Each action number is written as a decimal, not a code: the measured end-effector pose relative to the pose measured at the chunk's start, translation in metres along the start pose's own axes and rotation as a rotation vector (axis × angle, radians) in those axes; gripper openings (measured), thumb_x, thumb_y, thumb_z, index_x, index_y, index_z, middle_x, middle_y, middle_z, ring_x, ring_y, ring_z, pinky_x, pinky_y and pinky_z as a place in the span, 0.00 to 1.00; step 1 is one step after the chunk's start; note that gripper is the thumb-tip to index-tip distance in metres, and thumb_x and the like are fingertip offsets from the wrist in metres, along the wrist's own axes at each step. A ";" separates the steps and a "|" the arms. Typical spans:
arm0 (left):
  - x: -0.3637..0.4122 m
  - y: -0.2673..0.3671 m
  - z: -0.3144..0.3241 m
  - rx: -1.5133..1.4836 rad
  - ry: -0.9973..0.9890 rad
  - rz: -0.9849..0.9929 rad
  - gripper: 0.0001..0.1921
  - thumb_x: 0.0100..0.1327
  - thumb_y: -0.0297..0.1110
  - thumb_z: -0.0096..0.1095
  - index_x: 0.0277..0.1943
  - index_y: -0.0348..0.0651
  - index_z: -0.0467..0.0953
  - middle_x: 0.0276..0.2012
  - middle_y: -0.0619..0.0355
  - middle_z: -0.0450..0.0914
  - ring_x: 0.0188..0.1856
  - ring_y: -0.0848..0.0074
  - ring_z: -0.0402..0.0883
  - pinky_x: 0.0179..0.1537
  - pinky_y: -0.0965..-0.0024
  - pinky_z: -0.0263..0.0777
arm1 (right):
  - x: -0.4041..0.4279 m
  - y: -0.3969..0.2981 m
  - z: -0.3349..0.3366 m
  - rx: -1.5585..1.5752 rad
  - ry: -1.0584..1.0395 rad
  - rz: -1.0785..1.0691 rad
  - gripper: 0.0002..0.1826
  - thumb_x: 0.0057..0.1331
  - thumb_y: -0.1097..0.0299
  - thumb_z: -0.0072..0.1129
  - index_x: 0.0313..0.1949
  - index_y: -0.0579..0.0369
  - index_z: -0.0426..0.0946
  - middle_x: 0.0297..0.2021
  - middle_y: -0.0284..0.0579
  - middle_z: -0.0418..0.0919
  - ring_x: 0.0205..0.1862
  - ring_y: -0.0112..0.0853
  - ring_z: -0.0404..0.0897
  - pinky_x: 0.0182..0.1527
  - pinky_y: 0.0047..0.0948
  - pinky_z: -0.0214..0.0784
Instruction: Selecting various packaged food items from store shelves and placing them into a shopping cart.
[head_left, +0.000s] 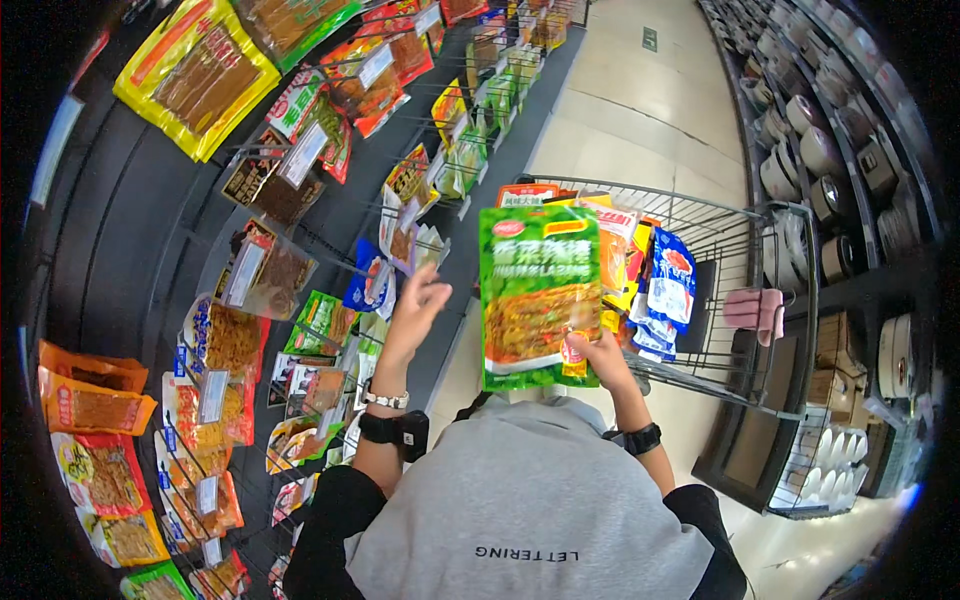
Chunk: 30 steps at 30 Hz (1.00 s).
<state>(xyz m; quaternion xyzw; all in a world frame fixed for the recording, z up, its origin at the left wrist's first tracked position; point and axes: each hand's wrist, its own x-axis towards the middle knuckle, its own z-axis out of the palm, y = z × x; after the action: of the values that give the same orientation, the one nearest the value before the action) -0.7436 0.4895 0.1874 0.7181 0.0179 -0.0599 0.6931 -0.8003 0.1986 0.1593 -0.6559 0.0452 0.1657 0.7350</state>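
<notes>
My right hand (604, 360) grips the lower right corner of a green snack packet (540, 300), held upright in front of my chest. Pictures of a reddish-brown food and printed writing cover its face. My left hand (420, 307) is raised beside the shelf rack with nothing in it, its fingers apart. Nearest to it hang a blue-and-white packet (370, 276) and other small packets. Behind the green packet, a wire shopping cart (720, 199) holds several packets, among them a blue-and-white bag (670, 277) and an orange-and-white one (616, 244). The green packet hides part of the cart's load.
On the left, a dark rack carries hooks of hanging packets, such as a large yellow one (199, 82), with price tags (304, 154). A pink cloth (754, 311) hangs on the cart's side. Shelves of cookware (814, 150) line the right, across the tiled floor (637, 127).
</notes>
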 end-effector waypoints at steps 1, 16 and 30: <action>-0.001 -0.006 0.003 -0.043 -0.116 -0.132 0.23 0.59 0.38 0.54 0.56 0.43 0.59 0.48 0.57 0.66 0.48 0.76 0.67 0.45 0.73 0.64 | 0.001 0.002 -0.002 0.004 0.011 0.000 0.21 0.57 0.68 0.54 0.49 0.61 0.63 0.41 0.38 0.72 0.41 0.23 0.70 0.45 0.24 0.62; -0.007 -0.045 0.050 0.200 -0.537 -0.318 0.08 0.58 0.33 0.48 0.34 0.37 0.71 0.27 0.65 0.72 0.29 0.86 0.69 0.29 0.81 0.63 | -0.007 0.010 -0.008 0.054 0.083 0.226 0.18 0.59 0.67 0.52 0.47 0.63 0.66 0.40 0.39 0.73 0.41 0.24 0.70 0.44 0.23 0.62; 0.015 -0.003 0.157 -0.017 -0.729 -0.024 0.15 0.62 0.30 0.46 0.50 0.36 0.64 0.42 0.58 0.72 0.43 0.82 0.70 0.44 0.79 0.63 | -0.055 -0.035 -0.109 0.026 0.429 -0.144 0.19 0.58 0.69 0.53 0.47 0.62 0.66 0.37 0.41 0.74 0.35 0.22 0.73 0.37 0.21 0.66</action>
<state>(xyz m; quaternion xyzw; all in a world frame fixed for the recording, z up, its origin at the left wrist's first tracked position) -0.7382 0.3324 0.1774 0.6434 -0.2213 -0.3200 0.6593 -0.8251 0.0788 0.1929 -0.6682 0.1555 -0.0312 0.7269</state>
